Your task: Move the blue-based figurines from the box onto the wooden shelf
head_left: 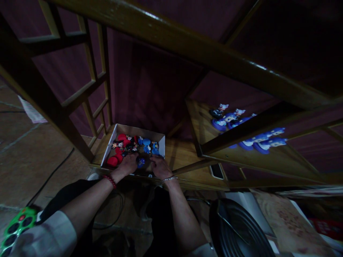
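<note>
Both of my hands reach into a shallow cardboard box (159,137) on the low wooden shelf. Small toy figurines lie inside: red-based figurines (113,160) at the left and blue-based figurines (147,147) at the right. My left hand (129,163) is down among the red ones, its fingers curled; whatever they hold is hidden. Close to the box's right side, my right hand (160,167) has its fingers stretched inward, with nothing visible in them. A dark blue figurine (140,162) lies between the two hands, near the fingertips of each.
More purple-blue figurines (264,141) stand on a raised shelf at the right, partly behind a wooden bar. A phone (216,171) lies on the low shelf. Lattice posts (88,82) rise at the left. A black ribbed stool (238,228) stands at lower right.
</note>
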Demonstrator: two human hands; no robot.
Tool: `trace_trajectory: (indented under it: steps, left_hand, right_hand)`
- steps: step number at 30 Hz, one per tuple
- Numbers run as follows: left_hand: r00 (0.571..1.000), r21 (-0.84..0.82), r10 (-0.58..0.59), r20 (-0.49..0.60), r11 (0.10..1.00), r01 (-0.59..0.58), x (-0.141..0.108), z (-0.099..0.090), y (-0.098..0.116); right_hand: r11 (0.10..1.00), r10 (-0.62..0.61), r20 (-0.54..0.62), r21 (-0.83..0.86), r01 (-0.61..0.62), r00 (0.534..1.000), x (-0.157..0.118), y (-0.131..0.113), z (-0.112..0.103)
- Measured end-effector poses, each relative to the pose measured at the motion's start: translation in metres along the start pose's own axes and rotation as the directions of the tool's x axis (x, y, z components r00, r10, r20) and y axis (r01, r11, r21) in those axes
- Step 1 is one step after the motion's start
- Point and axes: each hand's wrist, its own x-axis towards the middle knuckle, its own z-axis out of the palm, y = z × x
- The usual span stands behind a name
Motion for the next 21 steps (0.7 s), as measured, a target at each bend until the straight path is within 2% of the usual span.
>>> trace_trajectory:
  steps: [9, 16, 21]
  left_hand:
    - [1.0, -0.027, -0.008, -0.01, 1.0, 0.008, 0.003, 0.004, -0.001]
    - [1.0, -0.034, 0.013, 0.018, 0.999, -0.013, 0.004, 0.008, -0.003]
    - [0.999, 0.014, 0.006, 0.035, 1.0, -0.006, -0.001, 0.001, 0.007]
  right_hand:
    - [0.999, -0.043, -0.058, -0.015, 0.042, 0.997, 0.001, 0.002, 0.0]
    - [0.999, 0.023, -0.092, 0.045, -0.019, 0.995, 0.005, 0.002, -0.005]
    - [0.992, 0.078, -0.1, 0.107, -0.067, 0.992, 0.007, 0.002, -0.008]
